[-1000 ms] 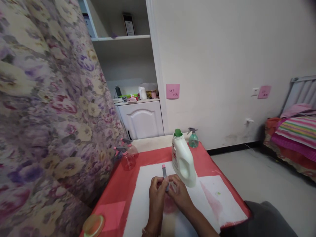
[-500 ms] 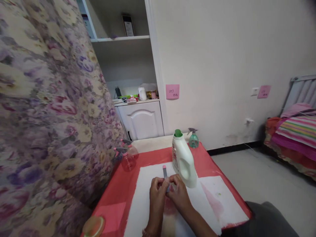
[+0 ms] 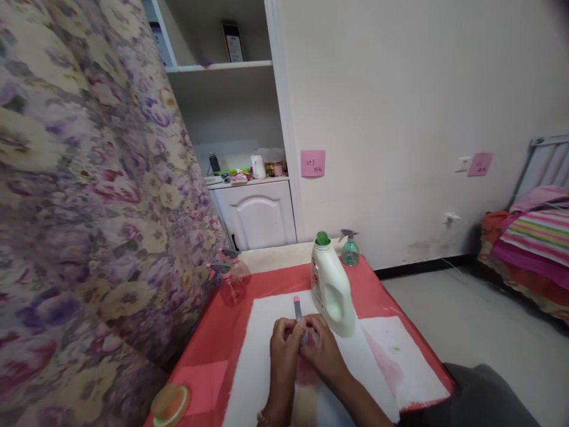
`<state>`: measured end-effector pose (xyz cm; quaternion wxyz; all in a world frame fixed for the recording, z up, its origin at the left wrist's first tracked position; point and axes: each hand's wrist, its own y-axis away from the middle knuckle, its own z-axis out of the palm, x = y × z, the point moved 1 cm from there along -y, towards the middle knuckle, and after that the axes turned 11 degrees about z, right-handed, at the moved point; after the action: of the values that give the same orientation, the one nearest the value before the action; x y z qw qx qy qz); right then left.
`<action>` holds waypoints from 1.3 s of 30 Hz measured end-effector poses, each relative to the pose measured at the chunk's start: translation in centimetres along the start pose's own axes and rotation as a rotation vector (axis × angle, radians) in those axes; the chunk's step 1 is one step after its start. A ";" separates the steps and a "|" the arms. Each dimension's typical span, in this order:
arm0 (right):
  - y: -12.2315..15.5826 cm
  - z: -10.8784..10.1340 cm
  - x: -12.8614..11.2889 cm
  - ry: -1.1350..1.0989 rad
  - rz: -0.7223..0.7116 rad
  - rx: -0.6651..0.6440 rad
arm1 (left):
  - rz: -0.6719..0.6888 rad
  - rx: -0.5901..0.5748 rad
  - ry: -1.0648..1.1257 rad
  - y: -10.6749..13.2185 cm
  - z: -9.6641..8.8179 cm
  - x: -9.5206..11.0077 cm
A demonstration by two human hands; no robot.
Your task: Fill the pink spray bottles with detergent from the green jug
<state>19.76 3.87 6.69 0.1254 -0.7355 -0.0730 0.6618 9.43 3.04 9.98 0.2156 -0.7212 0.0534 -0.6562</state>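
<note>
Over the white sheet (image 3: 262, 344), both hands are closed together around a spray bottle (image 3: 297, 307) with a slim grey head and a pink nozzle tip that points away from me. My left hand (image 3: 283, 344) wraps the head from the left, its thumb on top. From the right, my right hand (image 3: 323, 350) pinches close to the neck; the fingers hide the exact grip. Below the hands shows a blurred pinkish, see-through body. Just beyond my right hand stands a large pale green detergent jug (image 3: 332, 290), uncapped, with something green in its mouth.
Two pink spray bottles (image 3: 232, 287) stand at the left table edge, and a green spray bottle (image 3: 350, 254) at the back. A round lid (image 3: 171, 404) lies front left on the red cover (image 3: 262, 281). A stained paper (image 3: 400, 350) lies right. Floral curtain (image 3: 102, 207) hangs left.
The view has shifted very slightly. Both hands keep nearly the same hold on the spray bottle, and nothing on the table has moved.
</note>
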 end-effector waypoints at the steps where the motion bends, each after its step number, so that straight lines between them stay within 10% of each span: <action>1: 0.1 -0.1 -0.1 -0.006 -0.012 -0.032 | 0.000 -0.002 0.003 0.0 0.0 0.0; 31: 2.2 1.1 2.5 0.053 0.090 0.130 | -0.061 -0.032 0.069 0.8 -0.6 0.4; 39: 5.4 1.4 6.5 0.020 0.231 0.196 | -0.194 0.011 0.136 2.9 -2.9 -6.0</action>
<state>18.75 0.63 -1.20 0.1205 -0.7299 0.0783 0.6683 6.47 1.88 3.46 0.1508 -0.6756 -0.0059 -0.7216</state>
